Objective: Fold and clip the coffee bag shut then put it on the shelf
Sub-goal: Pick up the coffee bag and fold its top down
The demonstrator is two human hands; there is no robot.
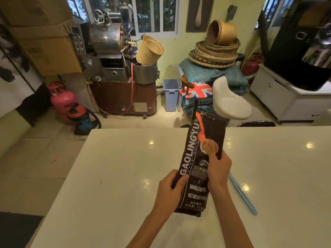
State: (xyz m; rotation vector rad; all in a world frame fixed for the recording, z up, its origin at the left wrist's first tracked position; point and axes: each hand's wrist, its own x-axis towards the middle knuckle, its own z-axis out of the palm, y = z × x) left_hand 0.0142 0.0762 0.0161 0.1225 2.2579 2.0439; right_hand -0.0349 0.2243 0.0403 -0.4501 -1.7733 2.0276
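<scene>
A tall dark coffee bag [197, 158] with white lettering stands upright on the white table [116, 176], leaning slightly away from me. My left hand [170, 187] grips its lower left edge, thumb across the front. My right hand [217, 167] holds its right edge at mid height, thumb pressing on the printed cup. The bag's top is unfolded and reaches past the table's far edge in view. A long light-blue clip [241, 193] lies flat on the table just right of my right wrist, untouched.
Beyond the table stand a white stool [231, 99], a flag-patterned stool [197, 90], a blue bin [171, 93], a coffee roaster [114, 68], a pink gas cylinder [61, 99] and stacked woven baskets [215, 51]. No shelf is recognisable in view.
</scene>
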